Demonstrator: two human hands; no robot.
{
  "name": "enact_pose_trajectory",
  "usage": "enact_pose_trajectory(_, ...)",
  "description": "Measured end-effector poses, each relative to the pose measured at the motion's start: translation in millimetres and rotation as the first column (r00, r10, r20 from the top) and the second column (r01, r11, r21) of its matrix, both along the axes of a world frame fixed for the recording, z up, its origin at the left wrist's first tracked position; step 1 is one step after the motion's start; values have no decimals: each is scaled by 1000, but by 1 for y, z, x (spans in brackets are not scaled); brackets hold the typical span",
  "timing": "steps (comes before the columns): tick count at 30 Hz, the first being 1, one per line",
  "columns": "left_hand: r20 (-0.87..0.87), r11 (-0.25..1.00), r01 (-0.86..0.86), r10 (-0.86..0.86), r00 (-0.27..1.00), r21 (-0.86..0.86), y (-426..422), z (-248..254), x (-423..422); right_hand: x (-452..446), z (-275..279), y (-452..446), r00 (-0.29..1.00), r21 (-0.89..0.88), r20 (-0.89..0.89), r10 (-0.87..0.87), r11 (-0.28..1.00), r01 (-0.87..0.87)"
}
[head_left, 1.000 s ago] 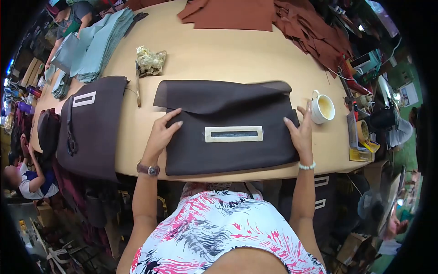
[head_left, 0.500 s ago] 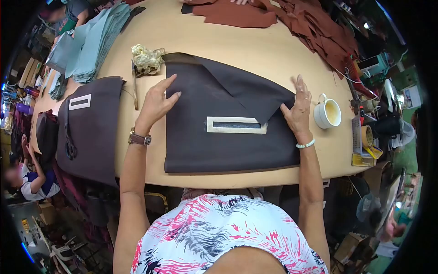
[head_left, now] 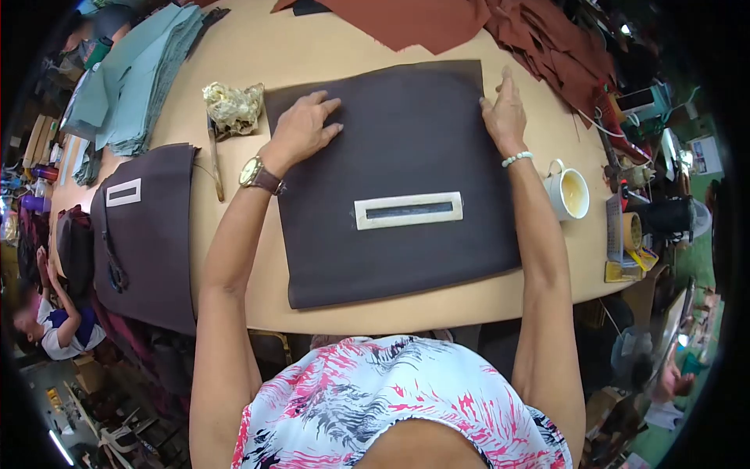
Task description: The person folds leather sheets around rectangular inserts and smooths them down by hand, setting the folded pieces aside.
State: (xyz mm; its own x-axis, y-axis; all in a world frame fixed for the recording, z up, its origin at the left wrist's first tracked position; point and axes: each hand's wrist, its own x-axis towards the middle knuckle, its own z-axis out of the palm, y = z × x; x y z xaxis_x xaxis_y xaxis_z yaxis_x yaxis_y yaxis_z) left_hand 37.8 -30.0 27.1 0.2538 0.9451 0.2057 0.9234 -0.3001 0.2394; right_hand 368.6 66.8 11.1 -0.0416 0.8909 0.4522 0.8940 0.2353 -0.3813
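A dark brown sheet of leather-like material [head_left: 391, 148] lies flat on the table before me. On its lower half sits a pale rectangular frame [head_left: 408, 211] around a dark slot. My left hand [head_left: 305, 129] rests on the sheet's upper left part, fingers spread. At the upper right edge is my right hand [head_left: 505, 113], its fingers stretched out along the border; whether it presses on the sheet I cannot tell. Left of the sheet are a crumpled yellowish lump [head_left: 233, 108] and a thin brush-like stick [head_left: 216, 164].
A white cup [head_left: 566, 194] of yellowish liquid stands close to my right forearm. More dark sheets [head_left: 152, 242] with scissors [head_left: 116, 270] lie at left. Teal sheets [head_left: 148, 78] and rust-brown material [head_left: 422, 23] cover the table's far side. Another person [head_left: 66, 313] sits at far left.
The sheet's folded-over upper right corner now lies spread out flat. Both my hands have moved toward the far edge, the left one onto the sheet. The sheet has turned slightly.
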Motion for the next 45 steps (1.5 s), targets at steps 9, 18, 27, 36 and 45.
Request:
enact_pose_trajectory(9,219,936,85,-8,976,-343,-75,18,13,41,37,-84,816,-492,-7,578,708,-506)
enact_pose_trajectory(18,343,941,99,19,939,-325,-75,11,9,34,64,-86,843,-575,46,536,704,-417)
enact_pose_trajectory(27,214,866,67,47,976,-496,-73,21,6,51,41,-70,864,-469,-210,457,728,-499)
enact_pose_trajectory(36,342,931,167,-49,938,-325,-95,0,4,63,4,-103,867,-341,-421,265,840,-422)
enact_pose_trajectory(45,351,924,242,-131,927,-295,-146,10,15,83,16,-178,842,-377,-508,180,833,-405)
